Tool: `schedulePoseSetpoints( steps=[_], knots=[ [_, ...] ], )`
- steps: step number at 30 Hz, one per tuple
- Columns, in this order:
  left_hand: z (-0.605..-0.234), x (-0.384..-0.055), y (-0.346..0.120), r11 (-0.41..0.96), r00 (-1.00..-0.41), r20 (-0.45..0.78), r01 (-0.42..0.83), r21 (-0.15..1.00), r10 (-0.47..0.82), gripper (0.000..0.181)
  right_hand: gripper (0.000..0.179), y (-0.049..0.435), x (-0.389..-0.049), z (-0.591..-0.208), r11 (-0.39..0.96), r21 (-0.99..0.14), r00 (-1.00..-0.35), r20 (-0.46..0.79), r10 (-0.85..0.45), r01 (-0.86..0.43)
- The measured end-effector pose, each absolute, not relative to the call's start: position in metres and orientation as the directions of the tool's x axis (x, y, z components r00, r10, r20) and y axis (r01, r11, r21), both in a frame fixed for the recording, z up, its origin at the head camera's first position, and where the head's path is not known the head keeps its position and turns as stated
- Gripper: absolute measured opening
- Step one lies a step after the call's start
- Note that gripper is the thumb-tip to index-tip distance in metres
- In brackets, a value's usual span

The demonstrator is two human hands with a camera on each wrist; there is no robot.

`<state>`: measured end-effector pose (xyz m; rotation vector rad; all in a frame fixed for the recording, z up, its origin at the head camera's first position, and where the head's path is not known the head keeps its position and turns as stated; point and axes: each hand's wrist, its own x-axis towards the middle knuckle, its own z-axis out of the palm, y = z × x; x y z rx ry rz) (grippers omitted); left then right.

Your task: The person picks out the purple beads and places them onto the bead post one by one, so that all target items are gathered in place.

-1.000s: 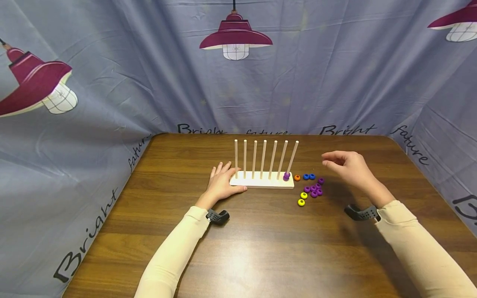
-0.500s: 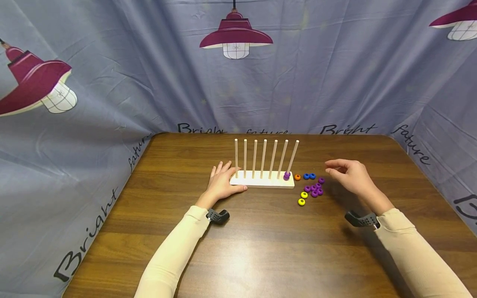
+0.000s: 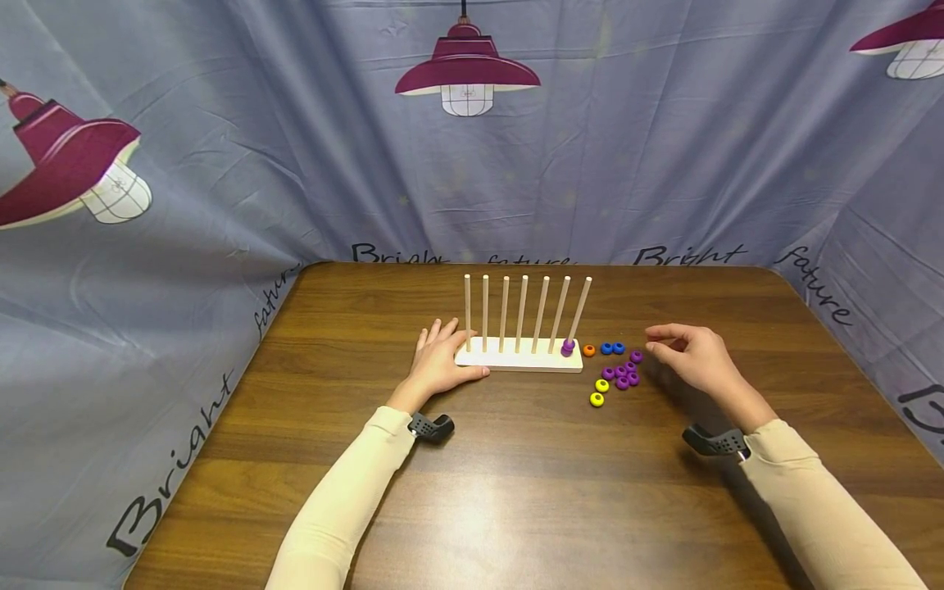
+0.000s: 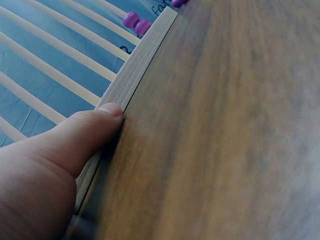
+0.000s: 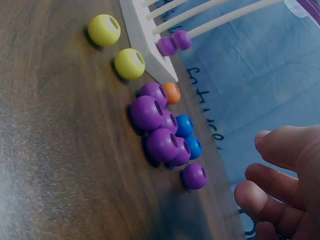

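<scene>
A pale wooden peg board (image 3: 519, 363) with several upright pegs stands mid-table. Two purple beads (image 3: 568, 347) are stacked on its rightmost peg. My left hand (image 3: 438, 360) holds the board's left end, its thumb (image 4: 95, 124) against the front edge and its other fingers spread at the far side. To the board's right lie an orange bead (image 3: 588, 351), two blue beads (image 3: 613, 348), several loose purple beads (image 5: 146, 113) and two yellow beads (image 5: 104, 30). Just right of these, my right hand (image 3: 696, 356) hovers with fingers loosely bent and nothing between them.
The brown wooden table (image 3: 509, 483) reaches out on all sides of the board. Behind it hangs a blue-grey curtain (image 3: 590, 164) printed with lamps and lettering. Each wrist wears a black strap with a camera (image 3: 715, 440).
My right hand has come down slightly and closer to the rightmost purple bead. My left hand, the peg board and the beads stay where they were.
</scene>
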<state>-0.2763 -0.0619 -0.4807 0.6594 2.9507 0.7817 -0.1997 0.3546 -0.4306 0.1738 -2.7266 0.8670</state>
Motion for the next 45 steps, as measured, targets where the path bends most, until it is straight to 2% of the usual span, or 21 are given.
schedulePoseSetpoints(
  steps=[15,31,45],
  knots=[
    [-0.481,-0.276,-0.062,0.783,-0.913,0.079,0.385,0.488,0.399,0.075,0.029,0.351,-0.201,-0.448,0.817,-0.56,-0.977,0.211,-0.022,-0.14],
    [-0.48,-0.276,-0.062,0.786,-0.914,0.076,0.384,0.485,0.399,0.076,0.028,0.35,-0.206,-0.464,0.836,-0.535,-0.972,0.236,0.005,-0.126],
    [-0.478,-0.277,-0.062,0.786,-0.912,0.074,0.386,0.484,0.403,0.077,0.027,0.346,-0.206,-0.475,0.834,-0.524,-0.948,0.317,0.002,-0.174]
  ],
)
